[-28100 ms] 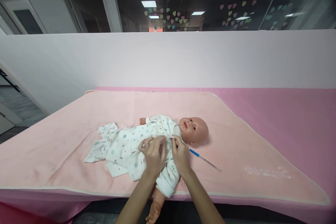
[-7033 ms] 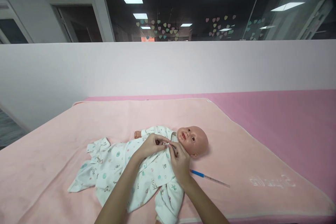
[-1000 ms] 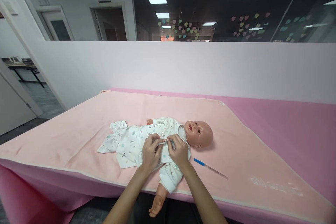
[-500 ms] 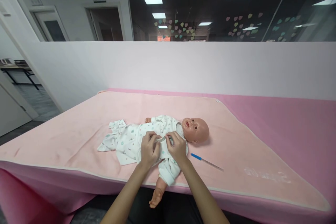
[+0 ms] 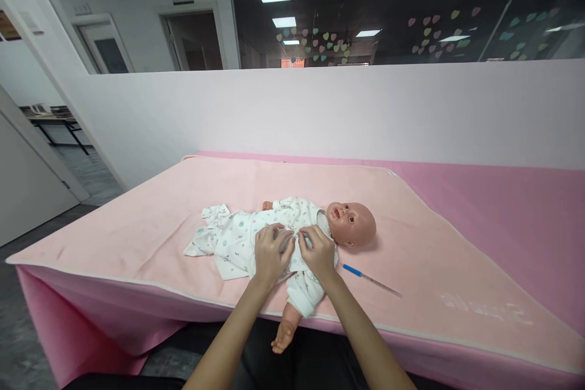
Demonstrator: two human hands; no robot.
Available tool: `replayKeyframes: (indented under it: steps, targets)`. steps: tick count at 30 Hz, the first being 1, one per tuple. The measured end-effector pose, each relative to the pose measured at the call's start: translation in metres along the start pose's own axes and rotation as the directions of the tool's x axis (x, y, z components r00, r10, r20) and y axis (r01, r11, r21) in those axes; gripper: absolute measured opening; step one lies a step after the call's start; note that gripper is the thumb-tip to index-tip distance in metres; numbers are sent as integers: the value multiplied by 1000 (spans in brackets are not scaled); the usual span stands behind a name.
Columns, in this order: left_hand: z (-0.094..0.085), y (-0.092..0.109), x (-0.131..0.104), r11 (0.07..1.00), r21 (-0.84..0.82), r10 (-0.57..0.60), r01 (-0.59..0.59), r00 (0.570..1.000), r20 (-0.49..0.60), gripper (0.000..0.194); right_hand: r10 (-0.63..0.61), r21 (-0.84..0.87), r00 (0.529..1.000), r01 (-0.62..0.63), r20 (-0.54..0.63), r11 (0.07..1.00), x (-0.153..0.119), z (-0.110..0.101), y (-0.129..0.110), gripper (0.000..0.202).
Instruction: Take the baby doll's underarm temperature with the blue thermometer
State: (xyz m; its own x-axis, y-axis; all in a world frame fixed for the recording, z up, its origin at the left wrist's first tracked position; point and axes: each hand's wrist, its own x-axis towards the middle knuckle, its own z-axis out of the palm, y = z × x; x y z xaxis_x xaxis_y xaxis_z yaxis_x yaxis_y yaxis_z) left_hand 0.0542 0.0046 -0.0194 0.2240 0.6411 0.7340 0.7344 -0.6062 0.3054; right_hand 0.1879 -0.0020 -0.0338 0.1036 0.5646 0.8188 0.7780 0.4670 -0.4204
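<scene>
A baby doll (image 5: 351,223) lies on its back, its head to the right. It wears white printed baby clothes (image 5: 237,237), with the near sleeve (image 5: 305,294) pointing toward me. My left hand (image 5: 272,251) is closed at the front of the doll's top, pinching its cloth between thumb and fingers. Close beside it, my right hand (image 5: 320,250) pinches the same top nearer the neck. The fingertips almost meet over the chest, and whatever fastening is there is too small to make out. The doll's near hand (image 5: 284,336) hangs past the table edge.
A thermometer-like stick with a blue end (image 5: 351,269) lies right of my right hand. Under the doll spreads a peach blanket (image 5: 425,244) over a pink table cover (image 5: 516,207). A white half wall (image 5: 338,116) with glass above stands behind.
The view has turned slightly, so everything sits a little farther right. Both hands stay at the doll's chest, and the fold of cloth between the fingertips shows less than before.
</scene>
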Motion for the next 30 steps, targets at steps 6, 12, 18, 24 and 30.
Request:
replayKeyframes:
  steps: [6,12,18,24,30]
  targets:
    - [-5,1,2,997,82,6,-5,1000,-16,18,11,-5,1000,-11,3,1000,0,-1,-1,16]
    - [-20,-24,-9,994,17,-104,106,988,-110,24,-52,-63,995,46,-88,997,0,0,-2,17]
    - [-33,-31,-16,997,-34,-67,68,997,45,16,-112,-27,987,115,117,993,6,10,-34,21]
    - [-34,-25,-16,992,-49,-116,117,993,26,11,-42,120,973,15,226,993,4,12,-45,21]
    - [-32,-24,-18,994,-34,-107,106,994,-13,9,-12,190,974,-32,228,981,0,12,-38,21]
